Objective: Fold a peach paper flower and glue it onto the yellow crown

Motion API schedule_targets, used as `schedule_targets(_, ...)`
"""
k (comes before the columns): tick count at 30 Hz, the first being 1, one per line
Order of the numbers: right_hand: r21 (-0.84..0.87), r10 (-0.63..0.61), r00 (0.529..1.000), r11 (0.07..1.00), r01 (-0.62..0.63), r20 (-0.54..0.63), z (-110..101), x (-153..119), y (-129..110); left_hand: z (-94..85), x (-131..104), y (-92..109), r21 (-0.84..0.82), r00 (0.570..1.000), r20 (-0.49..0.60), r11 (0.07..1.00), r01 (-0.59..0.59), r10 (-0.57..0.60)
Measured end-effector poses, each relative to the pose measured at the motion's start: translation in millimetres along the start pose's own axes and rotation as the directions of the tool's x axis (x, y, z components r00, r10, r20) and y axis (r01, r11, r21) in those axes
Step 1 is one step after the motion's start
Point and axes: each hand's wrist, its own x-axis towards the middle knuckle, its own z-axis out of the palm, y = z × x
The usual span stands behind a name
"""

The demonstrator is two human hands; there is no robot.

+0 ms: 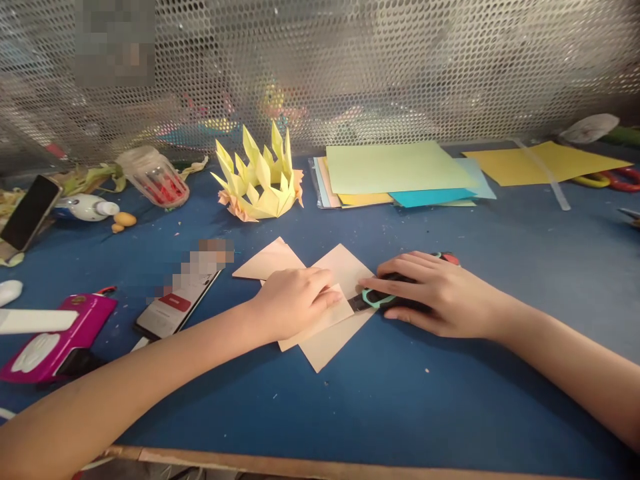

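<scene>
Peach paper pieces [320,350] lie overlapping in the middle of the blue table. My left hand [300,300] rests on them, its fingers together, pressing the upper folded piece near its right corner. At the papers' right side, my right hand [433,293] is wrapped over a black and teal cutter [373,298] that lies low on the table. The cutter's dark front end reaches the upper piece's right edge, and its red rear end shows behind the hand. Beyond my left hand another peach piece [273,260] points left. My palms hide part of the papers and the cutter.
Behind stand a yellow paper crown [263,183] and stacked coloured sheets [385,168]. A yellow sheet [545,162] lies back right, near red-handled scissors [625,180]. On the left are a phone [175,303], a magenta glue gun [87,323], a jar [155,177] and a white bottle [85,207].
</scene>
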Motion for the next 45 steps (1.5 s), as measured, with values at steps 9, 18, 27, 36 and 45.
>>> schedule_targets(9,-0.053,0.025,0.999,0.998,-0.027,-0.044,-1,8,-13,18.8,-2,-3,0.08,0.991,-0.115,0.995,-0.052,0.061)
schedule_targets(18,-0.031,0.014,0.999,0.999,-0.015,-0.046,0,8,-14,25.2,-3,-5,0.228,0.965,-0.188,0.964,-0.137,0.182)
schedule_targets(27,-0.034,0.067,0.996,0.997,-0.069,-0.058,-1,7,-22,27.2,-3,-6,0.268,0.969,-0.16,0.953,-0.142,0.189)
schedule_targets(36,0.008,0.162,0.985,0.987,-0.162,-0.065,-4,4,-24,23.8,-2,-2,0.268,0.985,-0.097,0.957,-0.109,0.14)
schedule_targets(45,-0.001,0.172,0.983,0.985,-0.173,-0.07,-7,5,-27,24.6,-2,-3,0.255,0.981,-0.117,0.959,-0.12,0.154)
